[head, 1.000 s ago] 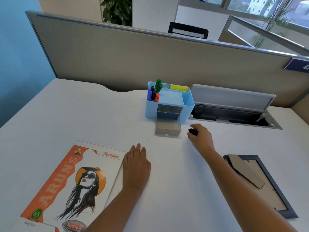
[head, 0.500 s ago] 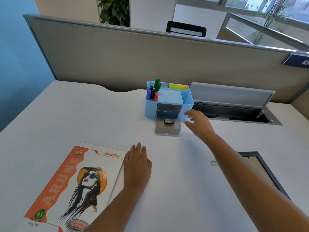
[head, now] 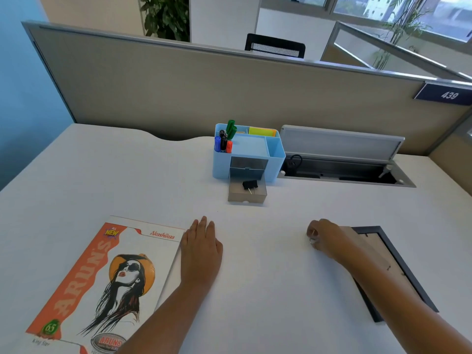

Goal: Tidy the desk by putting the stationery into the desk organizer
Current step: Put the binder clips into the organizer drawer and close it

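The blue desk organizer (head: 249,154) stood at the back of the white desk (head: 127,175), markers (head: 224,139) upright in its rear-left compartment and yellow sticky notes (head: 261,131) in its rear one. Its grey drawer (head: 247,194) was pulled out in front, a black binder clip (head: 250,185) lying inside. Nearer than the organizer and to its right, the right hand (head: 328,238) was curled, fingers pinched on something small and metallic, possibly a paper clip (head: 313,241); it was too small to tell. Beside that hand lay a dark picture frame (head: 398,264). Nearer and left of the organizer, the left hand (head: 200,251) lay flat and open, holding nothing, against the edge of an orange notebook (head: 102,284).
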Available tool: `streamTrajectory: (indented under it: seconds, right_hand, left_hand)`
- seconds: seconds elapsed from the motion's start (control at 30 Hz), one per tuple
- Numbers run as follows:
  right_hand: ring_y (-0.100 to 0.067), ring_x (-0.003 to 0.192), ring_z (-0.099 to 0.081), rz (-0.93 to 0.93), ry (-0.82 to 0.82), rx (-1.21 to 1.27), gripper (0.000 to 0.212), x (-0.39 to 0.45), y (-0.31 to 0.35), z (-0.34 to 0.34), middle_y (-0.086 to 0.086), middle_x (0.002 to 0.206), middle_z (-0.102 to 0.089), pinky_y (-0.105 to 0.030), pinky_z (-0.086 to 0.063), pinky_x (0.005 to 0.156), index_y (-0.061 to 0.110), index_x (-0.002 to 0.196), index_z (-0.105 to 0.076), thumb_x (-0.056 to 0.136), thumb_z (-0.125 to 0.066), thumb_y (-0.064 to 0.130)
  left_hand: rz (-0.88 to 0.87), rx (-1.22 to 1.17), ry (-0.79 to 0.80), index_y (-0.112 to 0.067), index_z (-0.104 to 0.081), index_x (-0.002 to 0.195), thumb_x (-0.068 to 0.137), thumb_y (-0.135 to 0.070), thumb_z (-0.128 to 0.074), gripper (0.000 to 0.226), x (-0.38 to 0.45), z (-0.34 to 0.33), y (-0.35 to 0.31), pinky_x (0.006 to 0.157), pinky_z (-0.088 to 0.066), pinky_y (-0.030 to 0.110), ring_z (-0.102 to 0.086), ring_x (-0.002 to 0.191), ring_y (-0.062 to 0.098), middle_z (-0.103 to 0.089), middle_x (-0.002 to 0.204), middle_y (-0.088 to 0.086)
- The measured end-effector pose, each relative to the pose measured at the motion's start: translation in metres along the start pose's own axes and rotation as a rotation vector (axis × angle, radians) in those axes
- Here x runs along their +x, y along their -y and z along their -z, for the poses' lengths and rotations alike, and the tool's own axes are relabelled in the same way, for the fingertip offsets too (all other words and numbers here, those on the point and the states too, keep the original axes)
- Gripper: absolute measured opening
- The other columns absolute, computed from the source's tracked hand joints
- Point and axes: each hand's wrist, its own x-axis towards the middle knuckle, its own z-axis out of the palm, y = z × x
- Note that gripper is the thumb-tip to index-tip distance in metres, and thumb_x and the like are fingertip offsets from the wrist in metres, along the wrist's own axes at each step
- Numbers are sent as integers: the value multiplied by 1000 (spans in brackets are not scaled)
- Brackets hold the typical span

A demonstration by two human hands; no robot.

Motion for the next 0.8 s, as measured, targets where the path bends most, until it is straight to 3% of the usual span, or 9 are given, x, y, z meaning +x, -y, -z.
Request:
streamTrajectory:
  seconds: [0.17,0.37,0.5,0.57,0.7,0.8]
  right_hand:
    - [-18,96,-55,30,-82,48,17,0,17,-1,5,92,-56,-27,-44,70,24,86,-58,84,-51,9]
    - [-22,100,-55,15,2,116,26,3,39,5,-3,107,-60,-27,-42,70,17,108,-57,82,-59,17]
    - [-21,90,-62,9,102,71,13,12,57,16,-2,101,-64,-28,-52,76,17,91,-63,78,-66,19]
    - [-21,89,-63,22,126,42,15,15,65,22,-3,97,-64,-27,-52,77,15,93,-65,79,-68,19]
    - [-19,84,-61,41,14,53,18,24,83,47,-5,96,-65,-26,-51,78,12,97,-65,81,-67,20]
    - [-17,82,-57,70,-184,105,19,28,99,74,-5,95,-63,-26,-49,77,12,97,-61,84,-65,24]
  left_hand:
    - [-4,-2,0,-1,-64,105,66,-7,-72,40,0,1,0,82,-51,49,-61,104,37,-64,113,20]
    - [-5,8,1,-1,-65,105,65,-9,-73,41,0,1,0,81,-51,49,-62,103,37,-65,113,20]
    - [5,7,6,-2,-65,104,64,-9,-74,41,1,1,0,81,-51,49,-62,103,36,-65,112,19]
    - [8,7,9,-2,-65,104,63,-10,-74,42,2,1,0,80,-51,48,-62,103,35,-65,112,18]
    - [10,8,9,-3,-66,104,63,-11,-74,42,2,1,1,81,-51,47,-62,104,34,-66,112,17]
    - [16,6,8,-4,-65,104,63,-10,-74,42,2,0,1,82,-51,46,-62,104,33,-65,113,16]
